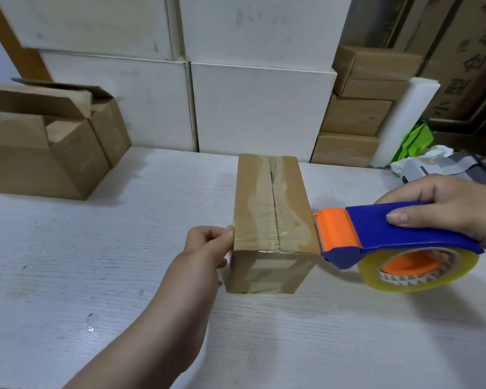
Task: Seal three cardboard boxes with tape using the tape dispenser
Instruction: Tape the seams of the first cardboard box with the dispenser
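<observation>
box (272,220) mid-desk (96,262), taped seam up | prob light, stiff walls, tape skin slick: hold by side walls | L hand (208,245), 9 o'clock, grips box top edge | R hand (446,209), 3 o'clock, wrapped rnd tape dispenser (376,231), blade at box R edge | open boxes (40,147), 10 o'clock

One wide-angle view only — from the person's head it looks forward and down, close over the white table (68,262), toward white boxes (261,108) behind.
</observation>
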The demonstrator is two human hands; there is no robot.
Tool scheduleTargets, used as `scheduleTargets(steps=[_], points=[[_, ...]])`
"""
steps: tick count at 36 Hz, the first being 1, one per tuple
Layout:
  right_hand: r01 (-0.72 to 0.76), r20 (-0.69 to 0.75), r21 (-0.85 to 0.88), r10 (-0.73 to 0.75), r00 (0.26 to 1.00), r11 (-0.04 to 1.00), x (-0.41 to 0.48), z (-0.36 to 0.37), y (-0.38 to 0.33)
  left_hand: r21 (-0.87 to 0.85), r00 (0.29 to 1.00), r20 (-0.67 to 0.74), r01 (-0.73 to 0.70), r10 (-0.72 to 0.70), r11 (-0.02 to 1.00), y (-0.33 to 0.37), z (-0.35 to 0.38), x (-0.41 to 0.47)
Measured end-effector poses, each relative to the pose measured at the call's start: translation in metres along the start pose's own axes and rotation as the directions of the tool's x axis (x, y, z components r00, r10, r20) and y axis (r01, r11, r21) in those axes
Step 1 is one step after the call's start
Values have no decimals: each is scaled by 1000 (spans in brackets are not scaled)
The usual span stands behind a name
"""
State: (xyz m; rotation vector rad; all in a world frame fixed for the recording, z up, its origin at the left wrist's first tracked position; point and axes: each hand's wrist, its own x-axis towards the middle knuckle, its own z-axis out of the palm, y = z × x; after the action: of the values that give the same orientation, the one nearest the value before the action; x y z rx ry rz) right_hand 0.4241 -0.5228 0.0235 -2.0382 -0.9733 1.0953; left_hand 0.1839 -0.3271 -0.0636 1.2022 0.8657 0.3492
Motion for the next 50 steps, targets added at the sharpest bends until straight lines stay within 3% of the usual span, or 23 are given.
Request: scheduleTargets(steps=[4,7,9,10,11,12,13,14,16,17,19,22,28,39,50], points=[[1,-4,11,-1,1000,1000,0,1,4,-117,999,44,30,-25,993,-6,6,2],[6,-5,11,-6,1000,1000,1,0,6,-121,999,-36,-9,5,993,-20,10,5],[15,-3,8,-15,1000,1000,1,0,7,-21,963,-226,-158,149,987,-23,6,4],[23,-4,7,-23,1000,1000,0,0,7,86,894,-321,-301,312,950,-19,3,2],[29,-9,9,-29,1000,1000,0,0,8,226,785,-338,-468,519,854,-11,0,-1],[32,-16,15,-32,999,999,-1,0,9,351,664,-260,-611,701,709,1,-1,-4],[36,-23,20,-36,999,999,-2,0,10,435,566,-105,-713,818,549,15,-1,-7],[43,-28,21,-42,999,999,-3,0,12,474,512,108,-780,852,408,27,1,-8],[57,-38,17,-56,998,998,-3,1,13,541,504,499,-817,705,202,45,8,-4],[61,-43,14,-61,997,998,-3,1,14,594,518,617,-801,592,82,50,13,0],[65,-46,14,-65,997,998,-4,1,15,658,550,715,-738,432,-148,52,22,6],[63,-47,19,-62,997,998,-4,2,17,671,589,739,-683,328,-287,38,27,14],[85,-66,35,-83,994,996,-7,4,23,675,586,736,-677,340,-294,27,22,26],[140,-73,104,-133,988,985,-13,-4,40,644,511,757,-688,407,-334,21,21,32],[155,-78,139,-146,986,978,-10,-7,51,648,500,750,-689,434,-326,19,21,35]])
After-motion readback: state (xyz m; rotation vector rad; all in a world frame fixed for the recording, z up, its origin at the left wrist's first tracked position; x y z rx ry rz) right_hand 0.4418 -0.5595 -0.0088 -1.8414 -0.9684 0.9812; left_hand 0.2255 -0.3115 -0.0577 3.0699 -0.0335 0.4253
